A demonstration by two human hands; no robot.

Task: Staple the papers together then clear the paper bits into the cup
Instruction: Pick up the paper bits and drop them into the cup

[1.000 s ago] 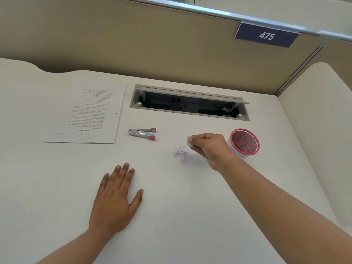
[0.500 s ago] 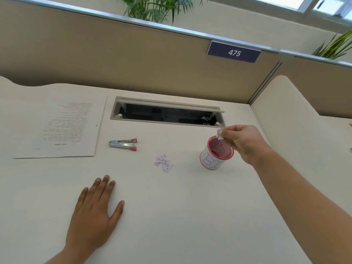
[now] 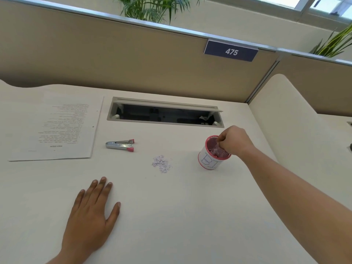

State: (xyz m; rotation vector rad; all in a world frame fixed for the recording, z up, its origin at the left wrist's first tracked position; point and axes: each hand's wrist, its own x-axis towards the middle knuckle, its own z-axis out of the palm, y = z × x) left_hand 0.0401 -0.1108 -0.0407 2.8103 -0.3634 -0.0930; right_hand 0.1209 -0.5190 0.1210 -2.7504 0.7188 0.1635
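Note:
A stack of printed papers (image 3: 57,128) lies flat at the desk's left. To its right is a silver stapler (image 3: 120,145) with pink ends. A small pile of pale paper bits (image 3: 162,164) sits mid-desk. Right of it stands a white cup (image 3: 208,161) with a pink rim and mesh inside. My right hand (image 3: 233,141) hangs over the cup with bunched fingertips dipped past the rim. Pale bits show inside the cup under them, and I cannot tell whether any stay pinched. My left hand (image 3: 91,216) rests flat on the desk near the front, fingers spread, holding nothing.
An open cable slot (image 3: 165,113) runs along the back of the desk. A beige partition with a sign reading 475 (image 3: 231,51) stands behind it. A low curved divider (image 3: 285,115) bounds the desk on the right.
My right hand lifted a pinch of bits from the pile, carried it right to above the cup, and has now lowered its fingertips into the cup. My left hand stayed flat.

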